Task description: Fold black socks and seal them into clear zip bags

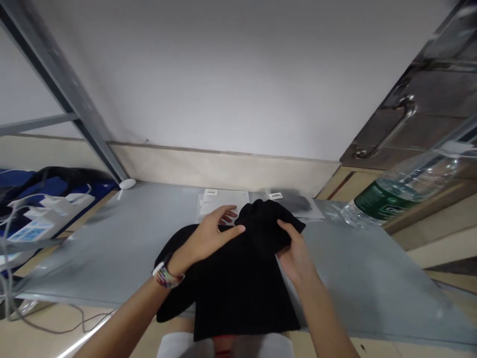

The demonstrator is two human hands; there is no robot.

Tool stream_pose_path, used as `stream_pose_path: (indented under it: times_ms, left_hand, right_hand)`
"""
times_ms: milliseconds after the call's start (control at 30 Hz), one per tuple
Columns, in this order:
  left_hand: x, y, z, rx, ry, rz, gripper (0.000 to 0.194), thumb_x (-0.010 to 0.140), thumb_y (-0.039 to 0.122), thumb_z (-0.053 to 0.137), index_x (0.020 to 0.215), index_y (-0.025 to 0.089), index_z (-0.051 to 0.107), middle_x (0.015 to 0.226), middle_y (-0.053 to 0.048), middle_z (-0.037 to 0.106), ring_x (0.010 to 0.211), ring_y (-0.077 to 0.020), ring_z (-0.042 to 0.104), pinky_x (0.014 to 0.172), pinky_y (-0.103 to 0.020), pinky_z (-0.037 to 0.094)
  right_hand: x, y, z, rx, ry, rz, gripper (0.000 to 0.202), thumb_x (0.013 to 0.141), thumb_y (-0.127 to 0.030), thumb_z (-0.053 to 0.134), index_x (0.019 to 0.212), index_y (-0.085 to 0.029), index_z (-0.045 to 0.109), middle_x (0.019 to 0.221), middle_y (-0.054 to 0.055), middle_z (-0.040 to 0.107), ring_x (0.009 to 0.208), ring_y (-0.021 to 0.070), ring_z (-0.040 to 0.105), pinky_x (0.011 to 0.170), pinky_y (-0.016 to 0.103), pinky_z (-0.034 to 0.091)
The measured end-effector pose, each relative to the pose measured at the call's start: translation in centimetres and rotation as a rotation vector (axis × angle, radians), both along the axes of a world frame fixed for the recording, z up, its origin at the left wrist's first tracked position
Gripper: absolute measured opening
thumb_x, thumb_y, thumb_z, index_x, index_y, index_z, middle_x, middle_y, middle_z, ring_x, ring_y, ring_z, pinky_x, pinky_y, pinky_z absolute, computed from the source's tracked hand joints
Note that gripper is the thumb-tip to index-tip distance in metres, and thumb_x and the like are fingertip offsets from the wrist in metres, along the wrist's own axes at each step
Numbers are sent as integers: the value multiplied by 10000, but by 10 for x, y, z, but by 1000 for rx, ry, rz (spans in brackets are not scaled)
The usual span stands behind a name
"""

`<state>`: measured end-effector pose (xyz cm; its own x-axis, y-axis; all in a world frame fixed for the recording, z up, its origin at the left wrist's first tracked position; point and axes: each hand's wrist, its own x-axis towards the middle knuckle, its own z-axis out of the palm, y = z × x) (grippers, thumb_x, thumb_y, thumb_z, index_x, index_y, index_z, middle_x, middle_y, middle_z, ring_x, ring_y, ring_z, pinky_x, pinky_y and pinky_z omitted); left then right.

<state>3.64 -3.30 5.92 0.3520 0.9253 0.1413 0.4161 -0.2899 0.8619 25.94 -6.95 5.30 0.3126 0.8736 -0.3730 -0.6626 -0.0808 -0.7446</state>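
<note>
A black cloth garment (242,288) lies over the near edge of the grey table, its upper right part bunched and raised. My right hand (296,253) pinches that raised part at its right side, thumb on top and fingers beneath. My left hand (214,231) is over the garment's upper left, thumb and fingers apart, with nothing gripped between them. Behind the cloth lie a white packet with a label (223,199) and a clear bag with a dark item inside (294,203).
The grey table (122,238) meets a wall at the back. A large clear bottle with a green label (387,201) stands at the right. At the left are a metal frame post (93,134), white power strips (48,219) and cables. A small white object (127,184) sits at the back left corner.
</note>
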Motion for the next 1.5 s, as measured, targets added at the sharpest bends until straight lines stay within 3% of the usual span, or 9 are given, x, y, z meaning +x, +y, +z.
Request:
stream_pose_path:
  times_ms: [133,367,500,633,800,967,1133,1300,1500]
  left_hand:
    - [27,-25,4,-220,-197,152,869,832,533,883,1559,197,544,1428,-160,698,1329,-350,656,1157,-480,506]
    - [25,-26,-1,-608,-703,71,466,747,325,953,1153,157,795,1101,-119,821,1014,-289,786,979,-431,605]
    - [12,-21,3,-633,-693,-26,518,680,178,944,1180,191,806,1129,-82,820,1051,-262,775,1018,-412,582]
    - [4,-13,16,-597,-562,-253,511,686,114,880,1184,210,821,1227,-71,806,1175,-265,737,1146,-421,502]
    - [4,-5,34,-561,-414,-388,476,726,131,864,1193,212,821,1260,-84,795,1264,-303,700,1192,-473,469]
    - [2,-8,27,-599,-526,-211,603,765,241,926,1339,251,745,1340,-111,755,1203,-289,740,1046,-429,582]
    - [6,-44,1,-599,-602,-4,530,812,418,916,1271,197,769,1246,-122,791,1132,-305,762,924,-381,618]
    - [22,-71,-13,-460,-594,92,394,782,401,911,1095,183,813,1085,-78,824,1035,-301,760,919,-392,602]
    - [23,-69,-7,-415,-659,63,357,817,367,871,1125,198,807,1099,-64,814,1068,-304,741,938,-391,585]
  right_hand:
    - [-17,-19,1,22,-46,86,518,625,-334,986,1095,-248,787,1101,45,851,1096,321,789,951,453,670]
    - [-19,-38,-11,26,-38,180,666,605,-296,1013,1225,-275,769,1143,42,847,1117,323,783,984,472,645]
    - [-3,-40,-13,99,-82,393,535,635,-278,993,1133,-252,803,1127,56,848,1107,318,782,973,442,628]
    - [23,-34,-4,-15,-142,607,391,621,-332,990,951,-216,815,998,64,853,969,286,798,824,354,634]
    - [30,-30,6,-95,-350,751,395,617,-252,999,972,-242,826,961,25,847,932,236,797,777,292,631]
    - [6,-33,3,-22,-359,642,400,660,-293,990,1016,-252,812,935,23,846,951,251,803,860,343,642]
    - [-6,-34,0,-20,-261,493,543,603,-321,993,1097,-239,785,1024,51,856,971,287,810,892,384,641]
    - [-10,-35,-2,-102,-194,444,415,630,-299,921,1014,-236,778,967,62,857,922,310,818,809,385,656]
    - [-12,-38,0,-105,-113,558,383,689,-372,942,1007,-225,786,1024,85,856,958,300,817,847,372,655]
